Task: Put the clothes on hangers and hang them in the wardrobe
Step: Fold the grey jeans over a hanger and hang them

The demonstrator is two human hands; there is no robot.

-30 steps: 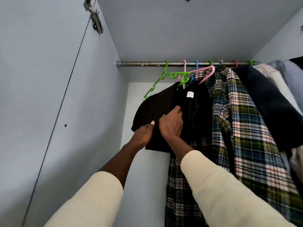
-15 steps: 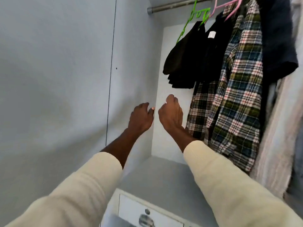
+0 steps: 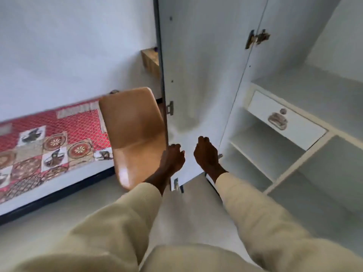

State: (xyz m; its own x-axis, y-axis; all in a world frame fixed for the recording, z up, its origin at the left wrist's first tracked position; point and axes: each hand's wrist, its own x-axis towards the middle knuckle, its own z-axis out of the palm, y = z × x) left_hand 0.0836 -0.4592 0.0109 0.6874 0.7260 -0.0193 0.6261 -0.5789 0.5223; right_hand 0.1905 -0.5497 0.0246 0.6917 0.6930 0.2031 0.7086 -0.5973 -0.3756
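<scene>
Head view: left hand (image 3: 172,158) and right hand (image 3: 207,156) are hanging mid-frame, fingers loosely curled, holding nothing, before the open wardrobe door (image 3: 200,75). Wardrobe shelves (image 3: 263,142) and drawer (image 3: 284,122) are sitting right. Clothes and hangers out of frame. Chair (image 3: 133,134) left.

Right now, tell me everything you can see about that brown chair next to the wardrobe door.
The brown chair is a smooth, glossy moulded shell, likely plastic or plywood, with back and seat in one curved piece. It is empty, and its legs are hidden. It stands between the patterned red bed and the open wardrobe door, whose edge overlaps its right side. Contact cannot be told.
</scene>
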